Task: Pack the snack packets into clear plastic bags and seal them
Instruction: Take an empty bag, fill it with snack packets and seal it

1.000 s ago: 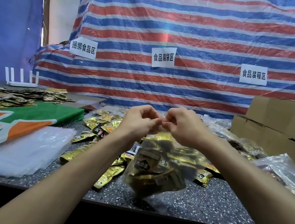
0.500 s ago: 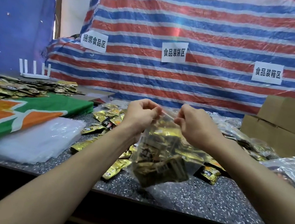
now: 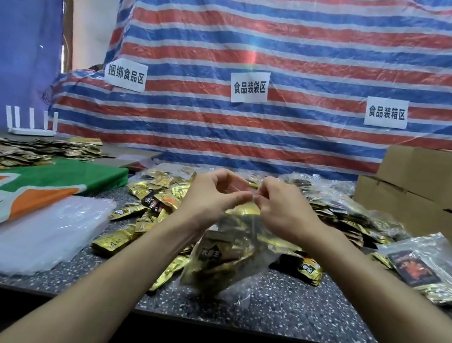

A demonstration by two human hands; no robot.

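Observation:
A clear plastic bag [image 3: 222, 257] filled with gold and black snack packets hangs just above the speckled table [image 3: 300, 312]. My left hand [image 3: 208, 195] and my right hand [image 3: 281, 207] pinch the bag's top edge, fingertips almost meeting at the middle. Loose gold snack packets [image 3: 154, 198] lie heaped on the table behind and left of the bag. A stack of empty clear bags [image 3: 38, 232] lies at the left.
Filled bags [image 3: 436, 266] lie at the right, in front of stacked cardboard boxes [image 3: 437, 188]. A green and orange carton [image 3: 6, 188] sits at the left, more packets [image 3: 13, 147] and a white router [image 3: 32, 124] behind it. A striped tarp hangs at the back.
My hands were together, spread apart along the bag's top edge, and have now come back together near its middle. The bag hangs a little lower and more to the right.

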